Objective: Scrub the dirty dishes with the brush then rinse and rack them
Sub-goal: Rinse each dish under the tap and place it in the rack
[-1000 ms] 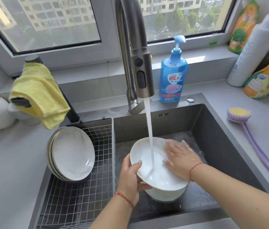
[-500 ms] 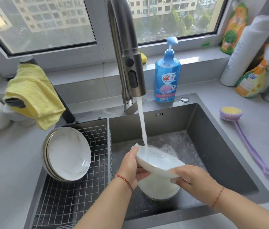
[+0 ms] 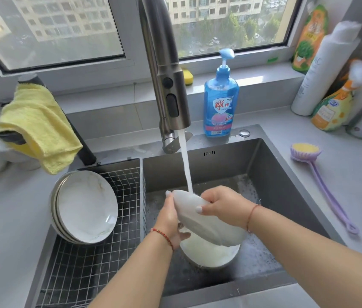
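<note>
Our left hand (image 3: 171,221) has its fingers wrapped round the near-left edge of the white plate (image 3: 206,221), and our right hand (image 3: 224,207) grips the far-right side, thumb on the underside. So both hands are clamped on it, and we've got the back of the plate tipped up under the stream of water (image 3: 185,165), probably so the suds run off the base. The stream lands just between the 2 hands, right at the plate's top edge.

The plate looks like smooth glazed ceramic, shallow and round, so wet it'll be slippery, and that's likely why we use 2 hands. Directly under our hands sits another white dish (image 3: 208,254) on the foamy floor of the dark steel sink (image 3: 286,196); it looks like it's waiting its turn.

Left of our left hand is the wire grid rack (image 3: 100,263), with 3 or so marbled plates (image 3: 86,207) leaning on edge to drain. That's where this one goes next, we reckon.

The purple brush (image 3: 306,152), with yellow bristles and a long thin handle, lies on the counter well right of our right hand, so scrubbing seems done for this plate.
</note>
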